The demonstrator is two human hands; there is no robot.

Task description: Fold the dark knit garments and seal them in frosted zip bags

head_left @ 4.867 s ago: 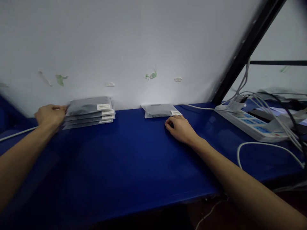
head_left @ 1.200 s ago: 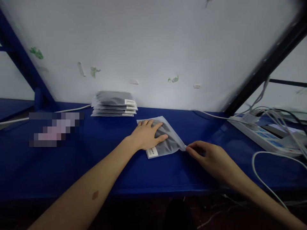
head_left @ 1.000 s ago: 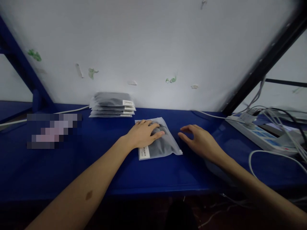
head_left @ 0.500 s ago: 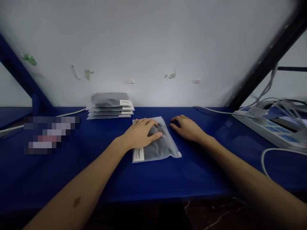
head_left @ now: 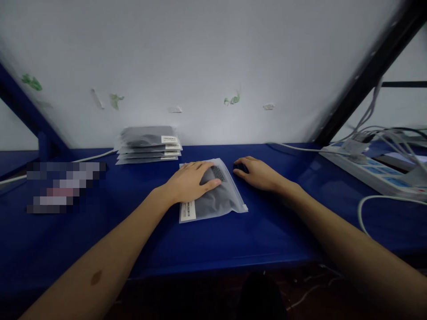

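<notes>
Bag [head_left: 218, 195], frosted and dark grey with a white label [head_left: 188, 211], lies on the table [head_left: 213, 249] right of the stack [head_left: 148, 144], left hand [head_left: 190, 181] spread on it, right hand [head_left: 256, 173] loosely cupped farther right.

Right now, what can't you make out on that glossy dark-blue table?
- Head view: part of the frosted grey plastic zip bag, covered by the bare left hand.
- Head view: print on the bag's white rectangular label, too small to read.
- Head view: the pinkish-grey item at far left, hidden by pixelation.
- Head view: the rest of the looped white cable, cut off by the right edge.
</notes>
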